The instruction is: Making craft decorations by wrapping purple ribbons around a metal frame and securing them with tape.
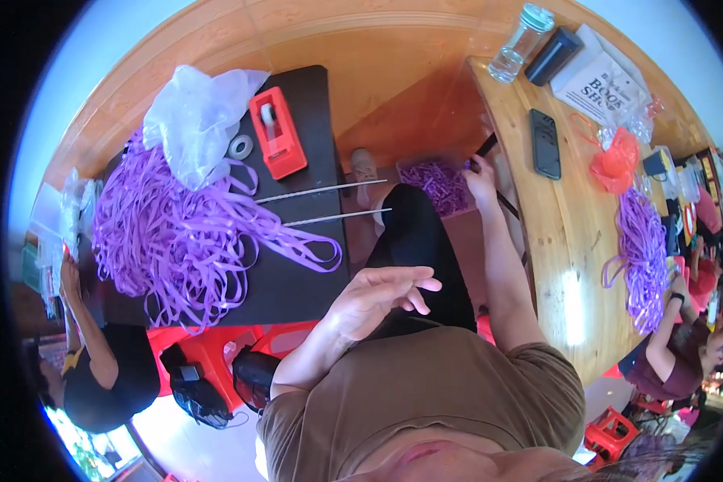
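My left hand [386, 293] is raised in front of my chest with its fingers stretched out and nothing in it. Down to the right, my right hand [482, 181] is at the edge of a bin of small purple pieces [434, 185]. Its fingers are curled together around something small, perhaps purple, too small to make out. A large tangled heap of purple straps [177, 233] covers much of the black table [309, 128] on my left. Two thin metal rods [337, 217] stick out past that table's edge, with some straps looped over them.
A red tape dispenser [278, 132], a tape roll [240, 147] and a clear plastic bag [189, 120] lie by the heap. The wooden table [570, 233] at right holds a phone [545, 145], a bottle [522, 44] and more straps [641, 257]. Co-workers sit at both sides.
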A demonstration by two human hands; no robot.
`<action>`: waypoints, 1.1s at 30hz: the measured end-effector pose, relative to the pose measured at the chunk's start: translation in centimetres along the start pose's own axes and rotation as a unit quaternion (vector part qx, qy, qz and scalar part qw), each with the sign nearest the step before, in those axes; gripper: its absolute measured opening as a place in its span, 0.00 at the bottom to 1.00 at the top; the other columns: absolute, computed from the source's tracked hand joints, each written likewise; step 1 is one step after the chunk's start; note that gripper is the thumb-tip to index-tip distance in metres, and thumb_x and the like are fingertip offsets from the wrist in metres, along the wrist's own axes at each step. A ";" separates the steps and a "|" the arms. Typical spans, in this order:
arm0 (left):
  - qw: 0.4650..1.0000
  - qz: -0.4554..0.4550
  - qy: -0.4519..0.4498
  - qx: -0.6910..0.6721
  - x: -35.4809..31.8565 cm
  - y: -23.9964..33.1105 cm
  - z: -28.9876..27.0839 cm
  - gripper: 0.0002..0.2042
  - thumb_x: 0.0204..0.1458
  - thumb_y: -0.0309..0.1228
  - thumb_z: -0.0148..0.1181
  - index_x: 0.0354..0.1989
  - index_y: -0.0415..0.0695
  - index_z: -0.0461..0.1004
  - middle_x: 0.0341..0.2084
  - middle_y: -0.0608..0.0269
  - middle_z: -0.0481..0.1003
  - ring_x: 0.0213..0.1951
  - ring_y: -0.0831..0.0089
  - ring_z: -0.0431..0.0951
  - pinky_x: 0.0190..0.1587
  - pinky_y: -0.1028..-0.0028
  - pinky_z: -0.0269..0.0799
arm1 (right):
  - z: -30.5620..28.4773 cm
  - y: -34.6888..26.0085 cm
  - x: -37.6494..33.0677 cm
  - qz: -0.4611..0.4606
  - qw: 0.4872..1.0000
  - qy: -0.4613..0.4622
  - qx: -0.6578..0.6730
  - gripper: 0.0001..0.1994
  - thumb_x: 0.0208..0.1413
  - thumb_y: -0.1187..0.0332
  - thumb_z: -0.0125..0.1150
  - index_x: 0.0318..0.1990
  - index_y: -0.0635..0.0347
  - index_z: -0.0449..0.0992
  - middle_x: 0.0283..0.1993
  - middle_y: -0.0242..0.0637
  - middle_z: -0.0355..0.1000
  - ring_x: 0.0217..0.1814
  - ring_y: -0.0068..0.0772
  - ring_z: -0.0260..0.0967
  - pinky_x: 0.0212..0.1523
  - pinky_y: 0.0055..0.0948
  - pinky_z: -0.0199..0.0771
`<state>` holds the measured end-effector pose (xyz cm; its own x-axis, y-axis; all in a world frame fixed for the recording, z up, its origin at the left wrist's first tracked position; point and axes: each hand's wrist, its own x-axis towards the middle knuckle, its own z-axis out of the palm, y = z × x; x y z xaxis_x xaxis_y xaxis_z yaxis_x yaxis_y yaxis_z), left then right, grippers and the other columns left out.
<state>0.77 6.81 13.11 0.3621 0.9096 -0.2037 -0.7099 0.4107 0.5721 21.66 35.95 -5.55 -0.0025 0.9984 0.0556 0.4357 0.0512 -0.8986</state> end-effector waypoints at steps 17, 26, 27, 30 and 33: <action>0.880 0.260 0.140 0.371 -9.6 4.7 -0.7 0.09 0.56 0.22 0.50 0.34 0.31 0.77 0.34 0.53 0.76 0.38 0.69 0.75 0.43 0.73 0.69 | 5.5 -24.7 -19.3 -0.529 0.802 -0.260 -0.095 0.14 0.41 0.73 0.63 0.40 0.53 0.76 0.54 0.45 0.65 0.56 0.45 0.60 0.45 0.42 0.58; 0.770 0.339 0.354 0.408 -11.4 4.7 -4.2 0.07 0.55 0.20 0.52 0.38 0.33 0.76 0.33 0.59 0.76 0.35 0.77 0.74 0.39 0.80 0.67 | 9.0 -24.9 -19.5 -0.506 0.827 -0.226 -0.096 0.05 0.42 0.73 0.64 0.28 0.57 0.73 0.53 0.44 0.66 0.59 0.47 0.58 0.46 0.44 0.57; 0.753 0.354 0.365 0.417 -11.4 4.7 -4.7 0.07 0.55 0.20 0.52 0.39 0.34 0.76 0.33 0.59 0.77 0.35 0.78 0.74 0.40 0.80 0.67 | 8.3 -25.3 -19.5 -0.484 0.835 -0.259 -0.046 0.05 0.43 0.74 0.63 0.28 0.57 0.73 0.52 0.43 0.67 0.57 0.46 0.60 0.46 0.42 0.57; 0.705 0.393 0.380 0.452 -11.1 5.1 -5.9 0.10 0.52 0.17 0.54 0.43 0.37 0.75 0.37 0.61 0.75 0.38 0.78 0.73 0.40 0.81 0.66 | 6.3 -26.5 -19.3 -0.432 0.839 -0.321 0.085 0.05 0.45 0.79 0.61 0.30 0.60 0.73 0.44 0.40 0.71 0.43 0.37 0.68 0.38 0.32 0.63; 0.631 0.390 0.385 0.550 -10.2 5.6 -4.9 0.22 0.44 0.14 0.54 0.51 0.40 0.70 0.48 0.54 0.70 0.48 0.65 0.71 0.51 0.72 0.64 | 3.7 -27.9 -19.0 -0.250 0.789 -0.487 0.279 0.02 0.51 0.80 0.55 0.30 0.65 0.72 0.40 0.42 0.72 0.35 0.30 0.72 0.36 0.25 0.69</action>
<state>-9.88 0.19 14.52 -0.5385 0.7430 0.3974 0.5106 -0.0874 0.8554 6.22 15.67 16.81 -0.8575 0.3803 0.3466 -0.3019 0.1736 -0.9374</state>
